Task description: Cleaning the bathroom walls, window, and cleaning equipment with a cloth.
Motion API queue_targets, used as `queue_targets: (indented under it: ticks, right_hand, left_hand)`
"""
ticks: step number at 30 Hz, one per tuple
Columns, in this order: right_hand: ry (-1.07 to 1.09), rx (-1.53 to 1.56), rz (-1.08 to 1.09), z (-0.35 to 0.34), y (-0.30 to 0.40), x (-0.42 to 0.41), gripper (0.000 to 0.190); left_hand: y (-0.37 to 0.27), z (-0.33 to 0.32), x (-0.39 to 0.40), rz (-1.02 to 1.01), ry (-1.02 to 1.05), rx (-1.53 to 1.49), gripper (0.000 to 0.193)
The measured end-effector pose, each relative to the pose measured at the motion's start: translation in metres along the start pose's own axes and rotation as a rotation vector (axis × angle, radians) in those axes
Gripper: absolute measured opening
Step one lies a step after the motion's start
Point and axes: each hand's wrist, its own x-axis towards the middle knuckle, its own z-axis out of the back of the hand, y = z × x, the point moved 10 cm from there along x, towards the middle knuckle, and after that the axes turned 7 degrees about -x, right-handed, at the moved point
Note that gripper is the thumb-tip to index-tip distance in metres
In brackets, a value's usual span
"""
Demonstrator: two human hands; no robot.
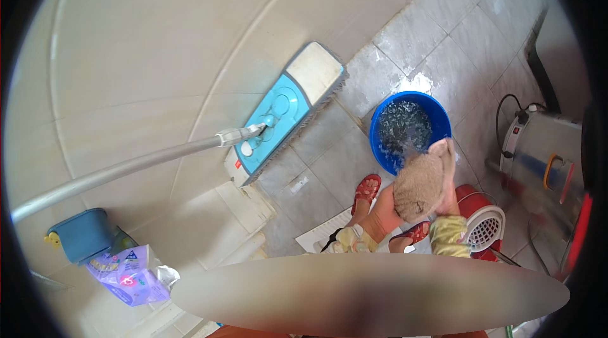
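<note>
Both my hands grip a bunched brown cloth over the near rim of a round blue plastic bucket. My left hand holds the cloth's left side. On its right side is my right hand, partly hidden behind the cloth. A folded, paler edge of the cloth sticks up at the upper right. Inside the bucket, the water looks churned and bubbly, with a blurred streak just above the cloth.
A blue flat mop with a metal pole leans against the tiled wall at left. Red sandals stand by a squat toilet. At right are a red mop bucket with a white wringer and a cylindrical machine. A purple packet hangs lower left.
</note>
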Motion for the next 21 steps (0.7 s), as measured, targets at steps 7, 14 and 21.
queue_targets:
  ticks: [7, 14, 21]
  right_hand:
    - [0.164, 0.489, -0.224, -0.039, 0.022, -0.018, 0.035]
    - [-0.021, -0.047, -0.041, 0.014, 0.025, 0.012, 0.015]
    - [-0.094, -1.495, -0.087, -0.062, 0.095, 0.008, 0.024]
  left_hand:
    - [-0.005, -0.052, -0.048, -0.045, 0.039, 0.239, 0.058]
    - [-0.026, -0.104, -0.057, -0.427, -0.025, 1.549, 0.07]
    - [-0.038, -0.124, -0.065, -0.685, 0.115, 2.199, 0.029]
